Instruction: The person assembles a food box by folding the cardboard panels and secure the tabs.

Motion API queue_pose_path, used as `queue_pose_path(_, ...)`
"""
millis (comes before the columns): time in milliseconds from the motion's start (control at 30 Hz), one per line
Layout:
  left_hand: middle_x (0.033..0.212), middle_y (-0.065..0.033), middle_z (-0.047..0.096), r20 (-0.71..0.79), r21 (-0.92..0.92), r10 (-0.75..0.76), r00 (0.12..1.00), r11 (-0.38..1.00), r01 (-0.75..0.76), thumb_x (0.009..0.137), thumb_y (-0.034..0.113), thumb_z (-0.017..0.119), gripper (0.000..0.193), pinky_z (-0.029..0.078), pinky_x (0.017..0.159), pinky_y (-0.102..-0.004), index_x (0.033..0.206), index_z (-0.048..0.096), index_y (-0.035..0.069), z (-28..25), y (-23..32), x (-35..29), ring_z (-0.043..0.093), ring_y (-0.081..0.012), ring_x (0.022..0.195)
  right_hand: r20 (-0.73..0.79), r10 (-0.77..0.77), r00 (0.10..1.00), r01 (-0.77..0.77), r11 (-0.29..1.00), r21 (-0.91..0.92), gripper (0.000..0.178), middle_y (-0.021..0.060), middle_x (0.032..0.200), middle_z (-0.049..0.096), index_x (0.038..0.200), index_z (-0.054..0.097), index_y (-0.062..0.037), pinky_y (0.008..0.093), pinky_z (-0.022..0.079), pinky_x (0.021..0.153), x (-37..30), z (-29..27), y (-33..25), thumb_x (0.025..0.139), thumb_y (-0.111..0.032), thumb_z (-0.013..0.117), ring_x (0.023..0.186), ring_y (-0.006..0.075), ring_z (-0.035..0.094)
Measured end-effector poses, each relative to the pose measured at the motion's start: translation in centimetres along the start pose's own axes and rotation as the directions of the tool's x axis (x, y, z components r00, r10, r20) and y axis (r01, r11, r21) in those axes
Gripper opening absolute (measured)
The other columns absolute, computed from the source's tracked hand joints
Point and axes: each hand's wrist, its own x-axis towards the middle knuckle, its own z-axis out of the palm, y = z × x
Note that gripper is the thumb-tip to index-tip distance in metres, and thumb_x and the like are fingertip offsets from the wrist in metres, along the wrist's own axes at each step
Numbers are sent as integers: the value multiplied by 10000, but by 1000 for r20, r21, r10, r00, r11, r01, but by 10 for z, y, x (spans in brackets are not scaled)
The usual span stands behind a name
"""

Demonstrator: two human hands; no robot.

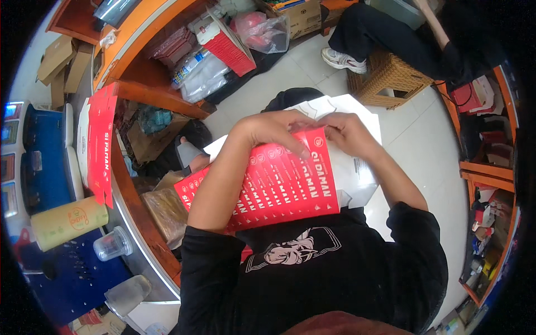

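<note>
A fanned stack of red printed cardboard box blanks [279, 190] lies across my lap, with white die-cut cardboard [360, 173] under and beyond it. My left hand [273, 131] grips the stack at its far edge, thumb on the red face and fingers curled over the rim. Close beside it, my right hand [346, 134] has its fingers bent at the stack's far right corner, pinching the edge there. Its fingertips are partly hidden, so how many sheets they hold does not show.
To the left, a counter holds a folded red-and-white carton [100, 145], a yellowish roll [70, 222] and clear plastic cups [113, 244]. Shelves with packed goods [209, 61] stand ahead. Another person sits near a woven stool [391, 81] at far right. Shelving [488, 173] lines the right.
</note>
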Motion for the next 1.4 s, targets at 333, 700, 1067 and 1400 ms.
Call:
queue_pose_path(333,1435,-160,539,-177,330,30,984,943,31,903,520,726,815,399,1085,-319,1503,464,36,3,-14,1,522,-235,1301,-191,166,967,-95,939,332,494,177,1224,534,1389,387,-8,367,523,818,-17,43,12,909,52,483,892,244,645)
queue_pose_path(700,1314,-179,621,-393,167,18,919,984,52,978,521,626,721,439,1036,-317,1483,490,25,18,-1,2,577,-214,1217,-40,206,978,-151,825,545,834,233,1526,367,1597,90,-39,333,554,883,-25,31,-7,860,124,445,1090,229,668)
queue_pose_path(1067,1253,-93,653,-297,154,77,952,988,-32,1022,381,608,512,444,1000,-259,1419,580,59,17,0,21,589,-136,1127,29,260,965,-210,702,681,618,182,1449,510,1540,359,-30,329,523,926,-45,47,6,930,43,426,1115,197,622)
queue_pose_path(1400,1222,-52,646,-182,239,121,976,968,-76,1000,300,615,391,429,1000,-277,1307,630,58,15,7,25,570,-123,1128,16,150,989,-135,833,536,530,165,1296,564,1326,519,33,372,371,1097,-131,92,-23,1114,-373,252,1233,224,523)
